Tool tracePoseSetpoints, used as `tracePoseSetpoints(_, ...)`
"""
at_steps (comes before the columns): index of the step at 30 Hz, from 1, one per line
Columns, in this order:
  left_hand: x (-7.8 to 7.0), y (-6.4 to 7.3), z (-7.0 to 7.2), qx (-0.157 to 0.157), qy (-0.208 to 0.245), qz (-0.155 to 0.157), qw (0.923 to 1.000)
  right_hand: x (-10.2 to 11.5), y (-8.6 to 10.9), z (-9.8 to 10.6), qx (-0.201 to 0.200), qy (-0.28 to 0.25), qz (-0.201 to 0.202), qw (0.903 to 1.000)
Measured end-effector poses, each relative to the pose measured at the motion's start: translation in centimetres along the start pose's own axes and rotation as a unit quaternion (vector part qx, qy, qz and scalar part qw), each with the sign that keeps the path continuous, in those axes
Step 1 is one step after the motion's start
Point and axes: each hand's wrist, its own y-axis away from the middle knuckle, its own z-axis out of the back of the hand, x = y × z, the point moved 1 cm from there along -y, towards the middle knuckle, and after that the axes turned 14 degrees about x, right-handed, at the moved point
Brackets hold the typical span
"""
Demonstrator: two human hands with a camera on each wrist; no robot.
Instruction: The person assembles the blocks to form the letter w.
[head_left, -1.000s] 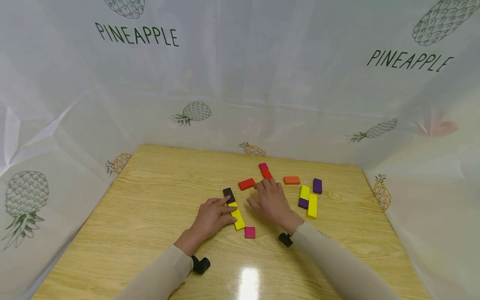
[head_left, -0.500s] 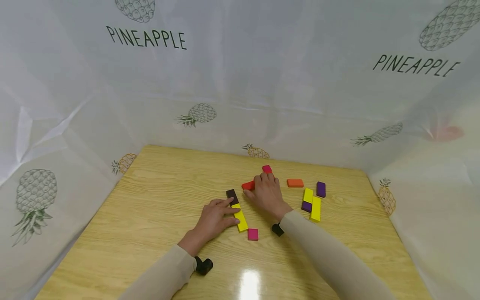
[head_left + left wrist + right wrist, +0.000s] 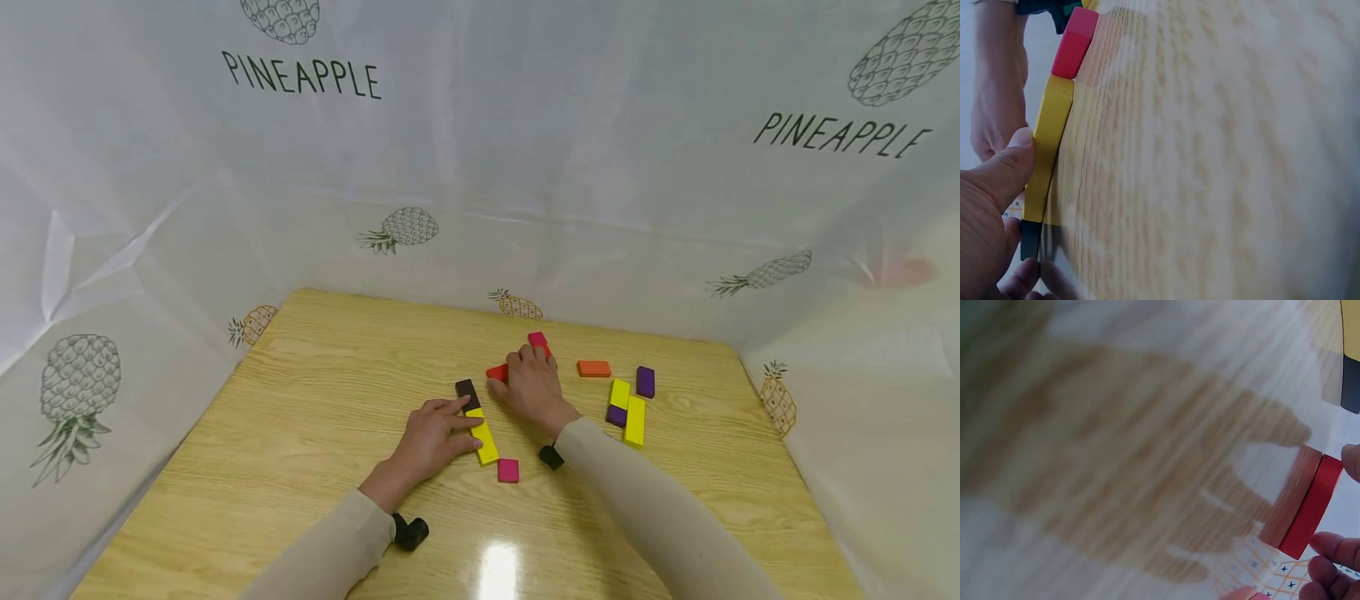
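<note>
In the head view my left hand [image 3: 429, 440] rests with extended fingers on a row made of a black block [image 3: 467, 393] and a long yellow block [image 3: 487, 447]. The left wrist view shows the thumb against the yellow block [image 3: 1050, 140] and a fingertip by the black end [image 3: 1030, 239]. A magenta square block [image 3: 507, 471] lies at the row's near end. My right hand [image 3: 536, 390] pinches a red block [image 3: 497, 372] between thumb and fingers, partly covering it. In the right wrist view, the thumb and a finger are at opposite ends of this red block [image 3: 1313, 506].
Beyond my right hand lies a magenta block [image 3: 537, 338] meeting a second red block [image 3: 549, 351]. To the right are an orange block [image 3: 593, 368], a purple block [image 3: 646, 382], and a cluster of yellow blocks [image 3: 634, 421] with a small purple block [image 3: 617, 416]. A patterned curtain [image 3: 480, 167] surrounds the wooden table [image 3: 315, 383].
My right hand has moved left onto the red block and its fingers have closed around it. The left hand stays on the yellow and black row. The head view has shifted slightly.
</note>
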Motion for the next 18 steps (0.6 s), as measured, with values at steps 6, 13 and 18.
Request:
tracePoseSetpoints(6,0.0,0.1,0.0,-0.003,-0.001,-0.001,1.0,-0.2,0.0,0.0,0.002,-0.003,0.007,1.0)
tracePoseSetpoints(13,0.1,0.0,-0.1,-0.002,-0.003,0.002,1.0,-0.7,0.6,0.4,0.025,-0.015,0.037,0.9989)
tracePoseSetpoints(18,0.1,0.0,-0.2,-0.001,-0.001,0.003,1.0,-1.5,0.9,0.5,0.052,-0.008,0.06,0.9968)
